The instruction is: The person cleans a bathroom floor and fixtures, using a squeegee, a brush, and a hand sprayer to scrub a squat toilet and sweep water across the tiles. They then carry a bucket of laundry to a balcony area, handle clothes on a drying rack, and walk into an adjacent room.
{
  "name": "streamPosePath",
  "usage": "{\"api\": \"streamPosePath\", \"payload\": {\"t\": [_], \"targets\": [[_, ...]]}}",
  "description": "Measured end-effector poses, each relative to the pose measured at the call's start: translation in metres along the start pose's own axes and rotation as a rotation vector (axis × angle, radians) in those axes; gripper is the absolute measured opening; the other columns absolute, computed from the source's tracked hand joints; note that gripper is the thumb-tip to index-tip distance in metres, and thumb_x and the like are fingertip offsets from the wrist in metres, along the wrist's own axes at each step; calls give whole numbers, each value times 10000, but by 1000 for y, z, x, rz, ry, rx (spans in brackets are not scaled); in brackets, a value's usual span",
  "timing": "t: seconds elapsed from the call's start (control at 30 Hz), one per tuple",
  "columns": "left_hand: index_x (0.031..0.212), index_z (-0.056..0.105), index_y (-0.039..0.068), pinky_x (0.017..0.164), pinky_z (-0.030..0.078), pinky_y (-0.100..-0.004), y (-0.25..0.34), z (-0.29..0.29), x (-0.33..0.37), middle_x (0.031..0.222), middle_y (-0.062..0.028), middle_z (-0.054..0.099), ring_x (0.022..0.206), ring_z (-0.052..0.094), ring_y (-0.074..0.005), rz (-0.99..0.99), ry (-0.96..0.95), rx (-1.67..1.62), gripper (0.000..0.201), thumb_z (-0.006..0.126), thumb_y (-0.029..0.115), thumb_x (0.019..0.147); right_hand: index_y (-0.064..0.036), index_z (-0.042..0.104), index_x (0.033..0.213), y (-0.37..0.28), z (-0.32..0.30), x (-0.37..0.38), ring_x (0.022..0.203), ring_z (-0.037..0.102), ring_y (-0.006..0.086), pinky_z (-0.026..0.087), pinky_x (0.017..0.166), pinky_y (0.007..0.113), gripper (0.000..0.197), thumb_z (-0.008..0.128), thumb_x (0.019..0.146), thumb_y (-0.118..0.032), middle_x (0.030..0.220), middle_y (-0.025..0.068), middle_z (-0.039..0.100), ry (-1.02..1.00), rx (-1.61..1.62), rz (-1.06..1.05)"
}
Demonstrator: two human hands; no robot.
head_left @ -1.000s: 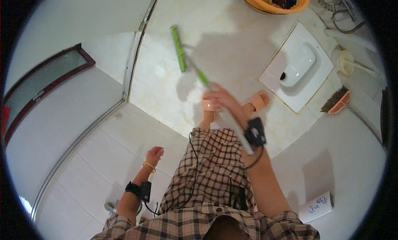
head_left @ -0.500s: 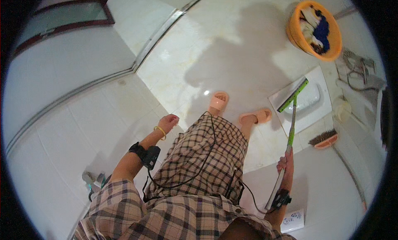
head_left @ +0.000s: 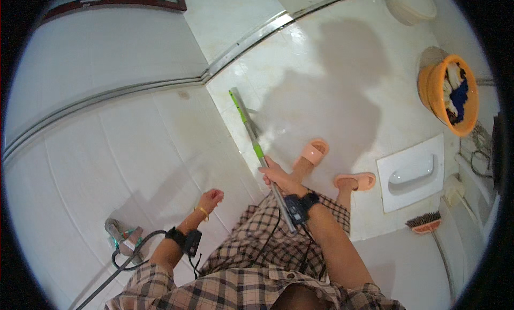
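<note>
My right hand is wrapped round the grey and green pole of a floor squeegee. The squeegee slants away from me to the left, and its green head, seen nearly edge-on, is at the floor along the foot of the left wall. Behind my grip the bare pole end passes beside my right wrist, where a black device is strapped. My left hand hangs in front of the left wall with its fingers curled in and nothing visible in them. A yellow bangle circles that wrist.
A squat toilet is set in the floor at right. Beyond it stands an orange basin of clothes, with a pale tub farther off. A long-handled brush leans at lower right. A pipe fitting juts from the left wall.
My right hand has swung the squeegee from over the squat toilet across to the left wall's foot. My view has shifted, and my left hand appears lower in it.
</note>
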State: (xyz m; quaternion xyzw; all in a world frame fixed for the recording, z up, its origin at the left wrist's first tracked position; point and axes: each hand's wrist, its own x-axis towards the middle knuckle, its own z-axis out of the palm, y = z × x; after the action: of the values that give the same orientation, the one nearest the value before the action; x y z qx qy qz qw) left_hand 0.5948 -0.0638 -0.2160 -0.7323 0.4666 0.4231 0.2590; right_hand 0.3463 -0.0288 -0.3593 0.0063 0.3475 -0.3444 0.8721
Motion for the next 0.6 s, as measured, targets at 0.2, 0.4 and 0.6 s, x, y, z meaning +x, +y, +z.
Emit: {"api": "streamPosePath", "payload": {"t": [0.2, 0.4, 0.6], "targets": [[883, 564, 57, 541, 436, -224, -21, -13, -5, 713, -4, 576, 627, 533, -86, -136, 76, -144, 211, 546, 247, 794, -192, 164, 1311, -38, -41, 102, 389, 335, 68, 298, 344, 232, 612, 499, 800, -164, 507, -24, 360, -8, 170, 9], [917, 557, 65, 552, 437, -227, -42, 19, 7, 736, -2, 575, 649, 531, -86, -148, -52, -197, 209, 541, 237, 798, -226, 148, 1320, -33, -127, -2, 363, 327, 73, 271, 307, 212, 583, 456, 828, -173, 496, -37, 339, 88, 375, -34], [924, 551, 66, 564, 432, -221, -11, 30, 15, 764, -2, 575, 674, 530, -84, -94, -157, -314, 182, 516, 205, 812, -314, 161, 1301, -44, -82, -91, 333, 305, 49, 313, 290, 205, 509, 408, 875, -183, 479, -38, 323, 207, 671, -88]]}}
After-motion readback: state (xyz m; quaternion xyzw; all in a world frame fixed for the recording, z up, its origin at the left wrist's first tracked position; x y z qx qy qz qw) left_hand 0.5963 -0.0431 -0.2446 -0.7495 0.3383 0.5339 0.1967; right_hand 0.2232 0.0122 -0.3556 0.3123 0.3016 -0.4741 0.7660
